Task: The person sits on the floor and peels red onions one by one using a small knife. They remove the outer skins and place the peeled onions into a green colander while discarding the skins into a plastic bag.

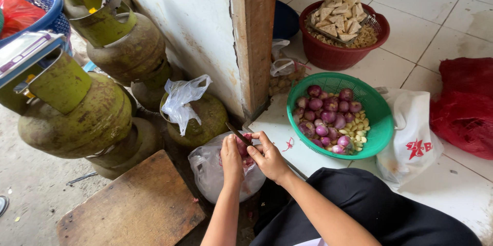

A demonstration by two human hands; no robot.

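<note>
Purple shallot (242, 147) is pinched in the left hand (231, 159), while the right hand (269, 158) is closed round a small knife (238, 134), blade on the bulb. Looks like mid-peel, so a careful shallow cut seems needed. Both hover over a clear plastic bag (210, 174); just right of it sits a green basket (380, 123) of peeled shallots.

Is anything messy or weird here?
A little. A red shallot peel lies loose on the white floor beside the green basket, outside the clear bag under the hands. A crumpled plastic bag sits atop a green gas cylinder.
</note>
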